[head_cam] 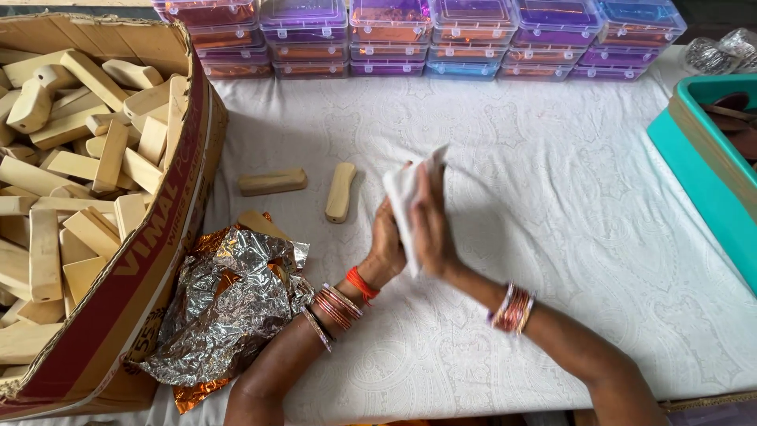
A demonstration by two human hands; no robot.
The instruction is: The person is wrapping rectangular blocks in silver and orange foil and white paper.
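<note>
Head view: the two hands meet over the white cloth point(552, 205), well to the right of the cardboard box point(169, 229). The left hand point(388, 241) and the right hand point(430, 229) are pressed palm to palm, with a white sheet point(404, 193) clamped between them. Its upper corners stick out above the fingers. Judging by this, the step in hand is rubbing or folding the sheet between the palms, perhaps around a small piece. Any further handling calls for even pressure, so that the sheet does not slip out sideways.

The box is heaped with pale wooden blocks point(63, 158). Just right of it, two loose blocks lie on the cloth, one flat point(272, 181) and one nearer the hands point(341, 192). Crumpled foil point(229, 304) rests against the box's lower right side, and another block point(260, 223) pokes out from its top edge. Stacked plastic cases point(418, 35) line the far edge of the cloth, up and right of the box. A teal tray point(702, 181) sits far to the right.

Whether anything lies inside the sheet cannot be told, since the palms cover it. The left hand's fingers are mostly hidden behind the sheet and the right hand. The box is cut off at the left and bottom edges, and the tray at the right. What the tray holds is dark and hard to make out, and so is the shiny wrap at the top right corner.
</note>
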